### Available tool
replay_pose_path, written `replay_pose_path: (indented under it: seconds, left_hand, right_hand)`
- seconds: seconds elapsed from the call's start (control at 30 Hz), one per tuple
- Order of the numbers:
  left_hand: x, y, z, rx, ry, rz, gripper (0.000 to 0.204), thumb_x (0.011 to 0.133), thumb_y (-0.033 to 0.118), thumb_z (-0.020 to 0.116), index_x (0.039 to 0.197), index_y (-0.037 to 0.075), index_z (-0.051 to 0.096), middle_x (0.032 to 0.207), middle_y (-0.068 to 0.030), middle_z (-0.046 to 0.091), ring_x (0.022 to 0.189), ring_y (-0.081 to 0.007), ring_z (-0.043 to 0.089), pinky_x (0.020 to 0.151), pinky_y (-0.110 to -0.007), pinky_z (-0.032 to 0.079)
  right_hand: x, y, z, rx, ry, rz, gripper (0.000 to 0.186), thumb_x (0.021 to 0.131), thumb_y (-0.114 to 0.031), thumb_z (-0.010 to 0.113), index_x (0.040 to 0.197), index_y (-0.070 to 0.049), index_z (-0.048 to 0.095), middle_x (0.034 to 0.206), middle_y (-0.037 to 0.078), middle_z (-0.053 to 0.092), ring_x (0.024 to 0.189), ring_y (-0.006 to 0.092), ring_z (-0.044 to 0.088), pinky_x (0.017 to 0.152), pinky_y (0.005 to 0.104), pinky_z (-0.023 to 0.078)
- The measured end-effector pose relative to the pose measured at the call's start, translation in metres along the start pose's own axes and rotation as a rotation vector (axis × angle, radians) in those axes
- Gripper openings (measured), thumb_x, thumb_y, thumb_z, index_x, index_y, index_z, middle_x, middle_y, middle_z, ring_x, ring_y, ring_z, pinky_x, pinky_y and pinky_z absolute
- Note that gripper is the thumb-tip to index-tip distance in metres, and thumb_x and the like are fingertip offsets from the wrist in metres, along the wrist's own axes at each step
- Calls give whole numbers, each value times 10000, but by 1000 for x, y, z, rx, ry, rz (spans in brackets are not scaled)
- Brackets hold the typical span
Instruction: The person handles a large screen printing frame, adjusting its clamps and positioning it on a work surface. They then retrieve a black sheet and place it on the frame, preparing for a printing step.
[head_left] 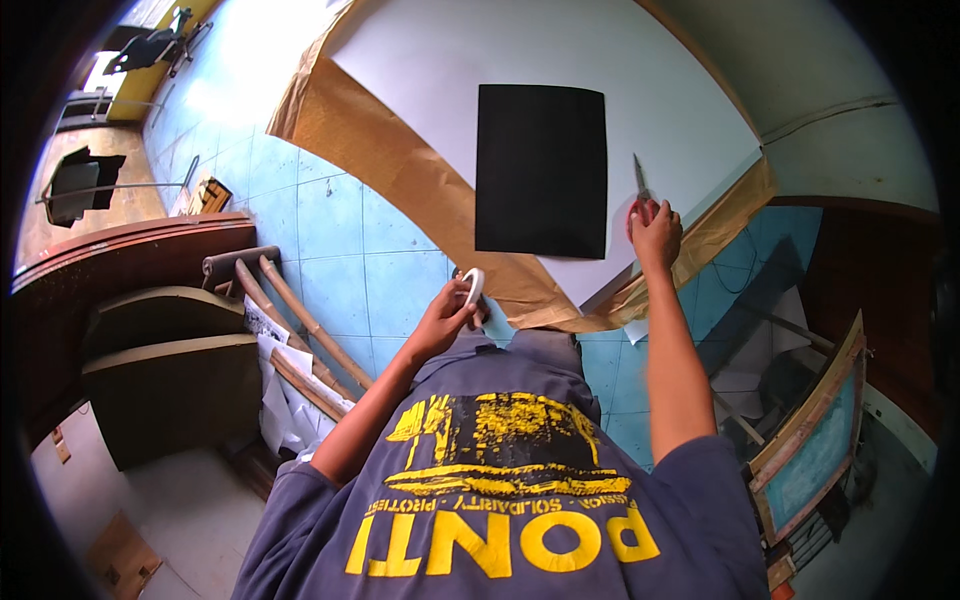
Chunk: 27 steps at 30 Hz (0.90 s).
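A black rectangular sheet [541, 170] lies on a large white board [420, 75], its near edge close to the board's near corner. Brown paper [365, 135] shows beneath the board and sticks out around it. My left hand [448, 318] is closed on a roll of white tape [474, 287], held just short of the brown paper. To the right of the black sheet, my right hand [657, 236] grips the red handles of a pair of scissors [642, 190]. The scissors' blades point away from me over the white board, and look closed.
Blue floor tiles [400, 285] surround the work surface. On the left stand a dark chair-like piece [175, 390] and several wooden poles [310, 325] beside crumpled white paper. A wooden frame with a bluish screen [815, 450] leans at the right. A pale wall [840, 130] rises at the far right.
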<state>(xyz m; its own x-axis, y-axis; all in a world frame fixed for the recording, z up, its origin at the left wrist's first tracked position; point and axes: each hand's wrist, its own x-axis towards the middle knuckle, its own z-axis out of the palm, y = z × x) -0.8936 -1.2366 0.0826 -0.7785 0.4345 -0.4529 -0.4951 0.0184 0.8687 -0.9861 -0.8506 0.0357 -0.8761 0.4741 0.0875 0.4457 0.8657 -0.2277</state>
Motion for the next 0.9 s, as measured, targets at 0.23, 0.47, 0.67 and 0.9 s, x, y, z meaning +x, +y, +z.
replay_pose_path:
  seconds: [0.23,0.47,0.67,0.9]
  left_hand:
    - [25,24,8,-50,-155,60,229,985,68,512,1193,18,429,958,-76,609,738,-108,521,657,-255,452]
    - [45,44,22,74,-273,119,336,962,73,543,1268,13,419,1074,-99,596,907,-130,576,792,-264,484]
    - [54,56,38,20,-297,146,408,910,-16,559,1278,9,384,1168,-151,583,1086,-184,590,926,-320,479]
    - [49,74,51,316,-99,188,460,847,31,671,1217,-9,399,1091,-165,636,1095,-265,629,924,-349,499]
  right_hand:
    - [-118,-121,-78,886,-575,-257,292,798,-93,702,1082,-37,657,1063,141,640,969,280,639,815,378,520]
    - [-144,-130,-85,728,-314,-338,336,810,-104,689,1127,-12,627,1064,142,639,984,324,629,853,379,507]
    - [-138,-128,-97,927,-359,-128,323,808,-106,710,1100,5,628,986,125,666,885,236,663,780,333,523]
    - [-132,-133,-101,924,-424,-110,266,803,-127,721,1016,18,657,912,139,674,824,242,672,740,337,526]
